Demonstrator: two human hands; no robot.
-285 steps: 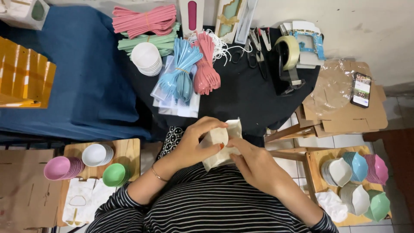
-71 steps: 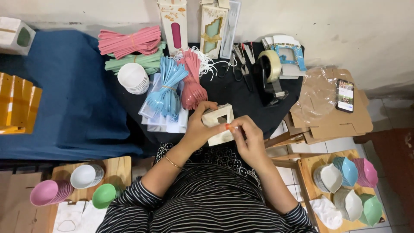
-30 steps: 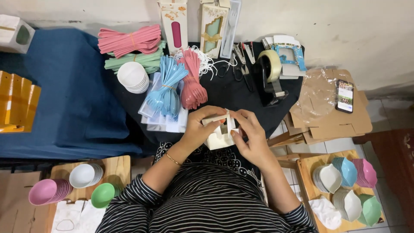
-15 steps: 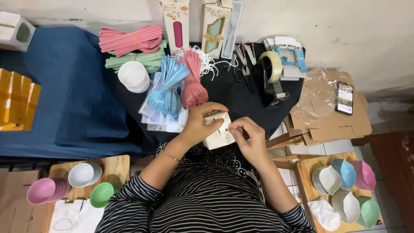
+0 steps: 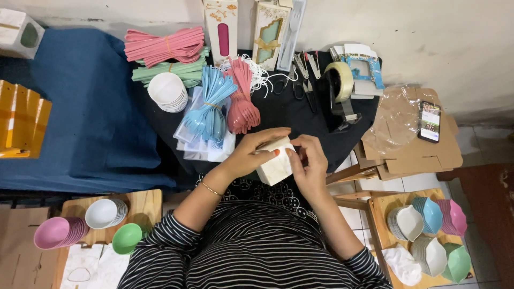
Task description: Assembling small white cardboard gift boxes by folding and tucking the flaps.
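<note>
A small cream cardboard box [image 5: 276, 166] is held over my lap at the near edge of the black table [image 5: 284, 112]. My left hand [image 5: 251, 151] wraps over its top and left side. My right hand [image 5: 309, 160] pinches its right end, fingers curled against the flap. Bundles of blue forks [image 5: 210, 107] and pink forks [image 5: 242, 101] lie just beyond my hands, over flat plastic sleeves [image 5: 206, 147].
A tape dispenser [image 5: 340, 91], scissors [image 5: 304, 72], white lids [image 5: 167, 91], pink and green strip bundles [image 5: 166, 53] and two tall window boxes [image 5: 246, 24] crowd the table. A phone [image 5: 429, 121] lies on cardboard at right. Bowl stacks [image 5: 428, 225] sit low right, more bowls [image 5: 80, 227] low left.
Over the last seconds the box went from an open folded shape held up to a closed block held lower, with both hands now pressing its ends.
</note>
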